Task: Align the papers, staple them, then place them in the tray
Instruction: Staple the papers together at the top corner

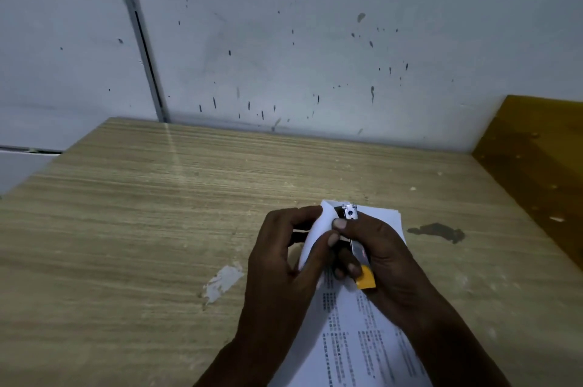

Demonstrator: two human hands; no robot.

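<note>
The papers (356,323) are pinched by the left hand (280,263), the stapler (353,228) gripped by the right hand (385,260) (a loosened pinch could misalign sheets).

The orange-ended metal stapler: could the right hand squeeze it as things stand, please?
Probably yes: the right hand already wraps the orange-ended metal stapler at the white printed papers' corner; nothing blocks it.

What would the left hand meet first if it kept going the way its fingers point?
The left hand points right, fingers already pinching the curled papers. Just beyond is the stapler in the right hand, though depth is unclear.
</note>
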